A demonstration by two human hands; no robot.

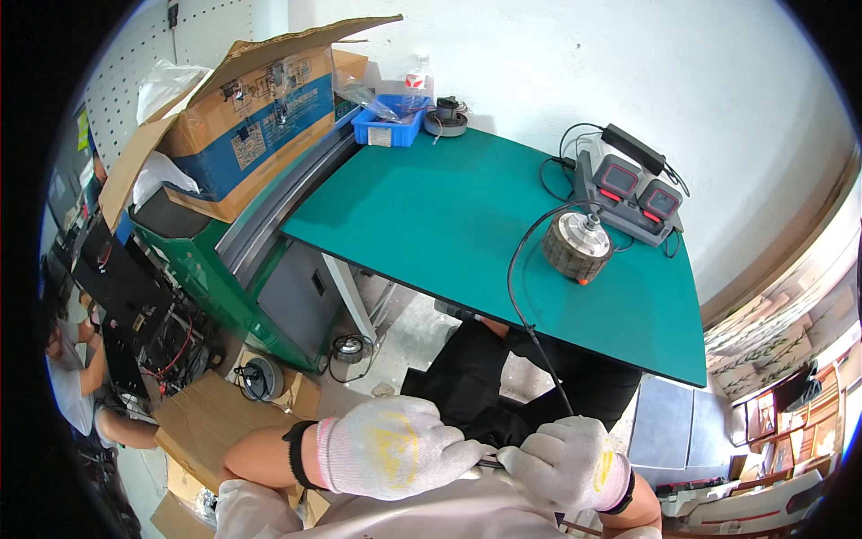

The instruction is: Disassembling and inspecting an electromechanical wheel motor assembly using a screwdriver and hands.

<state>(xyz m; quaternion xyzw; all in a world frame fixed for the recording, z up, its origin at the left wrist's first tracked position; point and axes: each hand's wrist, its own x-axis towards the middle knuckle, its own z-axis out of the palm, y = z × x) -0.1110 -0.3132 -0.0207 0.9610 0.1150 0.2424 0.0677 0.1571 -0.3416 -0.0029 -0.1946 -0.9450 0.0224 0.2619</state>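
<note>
My left hand (395, 449) and my right hand (570, 460), both in white knit gloves, meet close to my body with fingers pinched together. A thin black cable (512, 278) runs down from a wheel motor (577, 247) to my right hand. Between my fingertips shows a short dark piece of what looks like the cable's end; the glove fingers cover most of it. The motor has a dark, treaded round body and a silver metal cap, and stands on the green tabletop (422, 216), beyond my hands.
Behind the motor sits a grey dock (628, 216) with two black-and-red blocks and a black power adapter (633, 148). A blue bin (389, 132) and a round motor part (446, 124) are at the far edge. At left, an open cardboard box (251, 135); another person (81, 368) sits beyond.
</note>
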